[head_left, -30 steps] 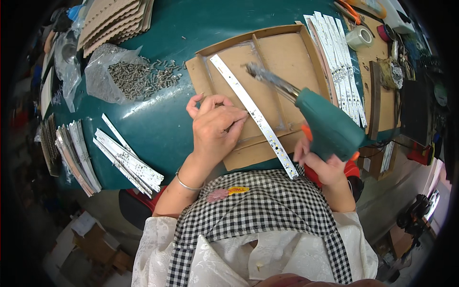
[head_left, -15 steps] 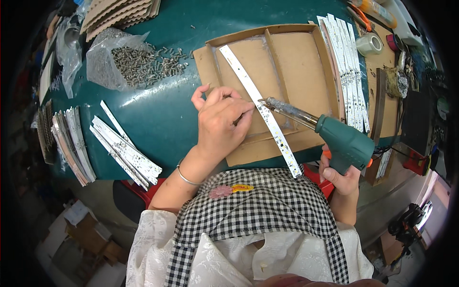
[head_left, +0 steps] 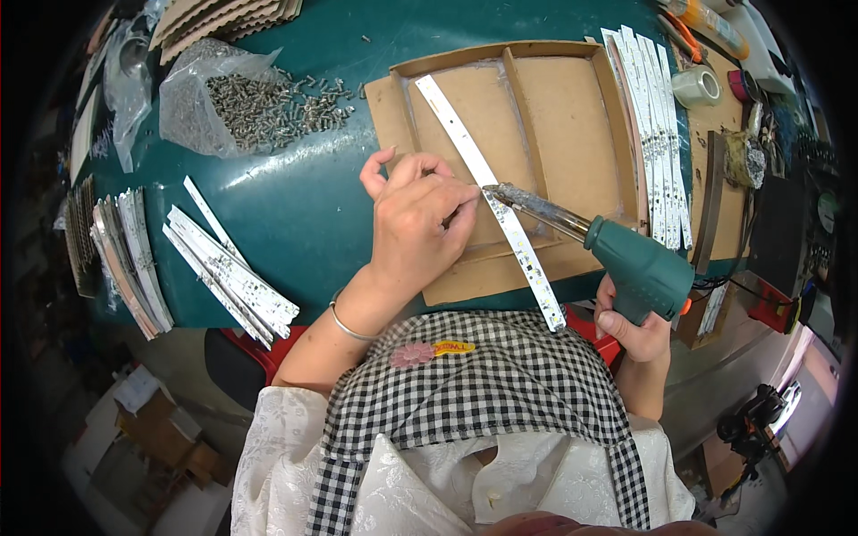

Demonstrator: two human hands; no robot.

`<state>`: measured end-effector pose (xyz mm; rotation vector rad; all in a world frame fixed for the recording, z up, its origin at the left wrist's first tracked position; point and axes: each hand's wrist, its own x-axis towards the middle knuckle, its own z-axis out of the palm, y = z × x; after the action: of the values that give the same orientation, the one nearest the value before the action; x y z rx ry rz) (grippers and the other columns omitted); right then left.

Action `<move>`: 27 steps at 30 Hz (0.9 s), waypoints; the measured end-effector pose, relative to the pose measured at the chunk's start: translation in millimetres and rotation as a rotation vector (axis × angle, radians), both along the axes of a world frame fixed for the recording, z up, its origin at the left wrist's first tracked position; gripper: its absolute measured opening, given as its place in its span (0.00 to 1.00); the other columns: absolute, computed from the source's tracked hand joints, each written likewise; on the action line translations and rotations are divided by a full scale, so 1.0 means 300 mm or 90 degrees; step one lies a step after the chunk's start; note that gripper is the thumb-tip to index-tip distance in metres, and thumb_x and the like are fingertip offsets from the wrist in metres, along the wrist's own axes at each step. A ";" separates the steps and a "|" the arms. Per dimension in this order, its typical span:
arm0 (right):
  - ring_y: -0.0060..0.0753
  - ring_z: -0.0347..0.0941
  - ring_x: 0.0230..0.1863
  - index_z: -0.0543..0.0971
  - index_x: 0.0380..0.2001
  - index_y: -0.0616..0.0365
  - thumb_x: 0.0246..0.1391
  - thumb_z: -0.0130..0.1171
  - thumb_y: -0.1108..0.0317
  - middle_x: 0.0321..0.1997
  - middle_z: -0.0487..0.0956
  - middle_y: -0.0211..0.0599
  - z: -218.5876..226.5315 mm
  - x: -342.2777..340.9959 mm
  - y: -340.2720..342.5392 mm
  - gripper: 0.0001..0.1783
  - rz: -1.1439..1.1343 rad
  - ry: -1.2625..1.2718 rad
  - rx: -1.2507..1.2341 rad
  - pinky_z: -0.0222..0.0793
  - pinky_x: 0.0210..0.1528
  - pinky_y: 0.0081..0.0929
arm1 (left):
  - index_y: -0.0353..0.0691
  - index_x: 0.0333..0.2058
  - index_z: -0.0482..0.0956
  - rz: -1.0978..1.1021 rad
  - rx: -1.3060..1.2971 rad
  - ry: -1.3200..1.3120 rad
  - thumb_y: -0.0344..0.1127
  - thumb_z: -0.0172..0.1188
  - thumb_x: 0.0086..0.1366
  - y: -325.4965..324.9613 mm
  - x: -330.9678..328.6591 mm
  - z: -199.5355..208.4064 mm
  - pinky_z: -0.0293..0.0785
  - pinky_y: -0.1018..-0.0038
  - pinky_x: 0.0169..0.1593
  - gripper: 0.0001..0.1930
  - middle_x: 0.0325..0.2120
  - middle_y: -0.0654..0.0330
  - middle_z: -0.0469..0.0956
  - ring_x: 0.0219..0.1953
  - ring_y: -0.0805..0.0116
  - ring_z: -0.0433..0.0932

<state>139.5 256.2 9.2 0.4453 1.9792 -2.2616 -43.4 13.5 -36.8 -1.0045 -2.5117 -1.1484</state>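
A long white LED circuit strip [head_left: 465, 143] lies slantwise across a shallow cardboard tray [head_left: 554, 46], its lower end reaching toward my checked apron. My left hand [head_left: 416, 219] is at the strip's left edge, thumb and forefinger pinched together, the little finger lifted. Whatever is between those fingertips is too small to make out. In my right hand [head_left: 636, 332] is a green pistol-shaped soldering gun [head_left: 636, 268], gripped by its handle. Its dark tip meets the strip near the middle, right beside my left fingertips.
Small metal parts [head_left: 277, 112] spill from a clear plastic bag [head_left: 183, 107] at the far left. White strips lie in a loose pile [head_left: 228, 272], a left stack [head_left: 143, 259] and a right stack [head_left: 657, 143]. A tape roll [head_left: 697, 87] stands far right.
The view has shifted slightly. The soldering gun's body has moved a little left and down, while its tip and my left fingertips stay at the same part of the strip.
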 end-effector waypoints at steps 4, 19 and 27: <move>0.27 0.71 0.21 0.66 0.58 0.70 0.49 0.71 0.71 0.28 0.70 0.37 -0.002 0.000 0.008 0.36 0.004 -0.013 0.043 0.71 0.22 0.21 | 0.46 0.26 0.85 0.009 0.001 -0.002 0.25 0.73 0.47 0.001 0.000 -0.002 0.57 0.58 0.59 0.08 0.21 0.69 0.79 0.36 0.71 0.80; 0.23 0.73 0.27 0.72 0.51 0.67 0.50 0.67 0.80 0.34 0.77 0.37 -0.018 -0.004 0.031 0.24 0.060 0.034 0.008 0.71 0.25 0.21 | 0.46 0.26 0.86 0.014 -0.013 -0.022 0.25 0.72 0.46 0.005 0.003 0.005 0.56 0.58 0.60 0.08 0.21 0.69 0.79 0.36 0.70 0.79; 0.27 0.70 0.25 0.63 0.60 0.75 0.48 0.70 0.76 0.52 0.72 0.52 -0.010 0.002 0.053 0.39 -0.088 0.088 -0.100 0.72 0.19 0.24 | 0.46 0.25 0.86 0.017 -0.017 -0.017 0.25 0.72 0.46 0.005 0.003 0.000 0.56 0.59 0.60 0.08 0.20 0.69 0.79 0.35 0.70 0.79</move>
<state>140.2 272.0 6.2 0.4325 1.8643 -2.5756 -42.5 14.9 -36.7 -0.9659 -2.5588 -1.1316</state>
